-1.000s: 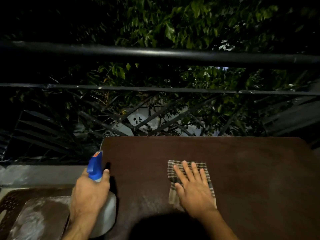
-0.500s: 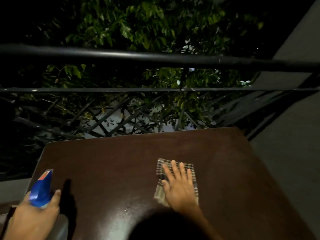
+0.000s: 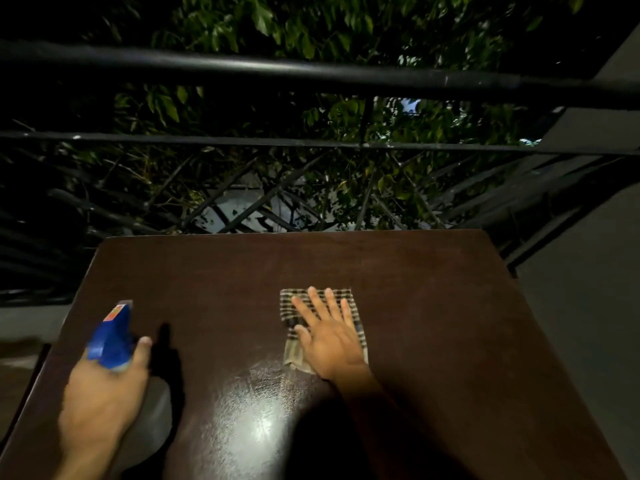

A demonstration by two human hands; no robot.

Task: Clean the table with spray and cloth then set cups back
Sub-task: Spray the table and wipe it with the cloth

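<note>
A dark brown table (image 3: 433, 306) fills the lower view, with a wet shiny patch near its front middle. My left hand (image 3: 104, 393) grips a spray bottle (image 3: 112, 337) with a blue trigger head and pale body, held over the table's left part, nozzle pointing away from me. My right hand (image 3: 329, 337) lies flat, fingers spread, on a checked cloth (image 3: 294, 303) at the table's middle. No cups are in view.
A black metal railing (image 3: 311, 71) with a lattice panel runs just behind the table's far edge, leaves beyond it. A grey floor or wall (image 3: 581, 289) lies to the right. Something dark sits low at the left edge.
The spray bottle in my left hand has moved right, from the table's left edge to above its surface. My right hand stays flat on the cloth. The view has shifted left.
</note>
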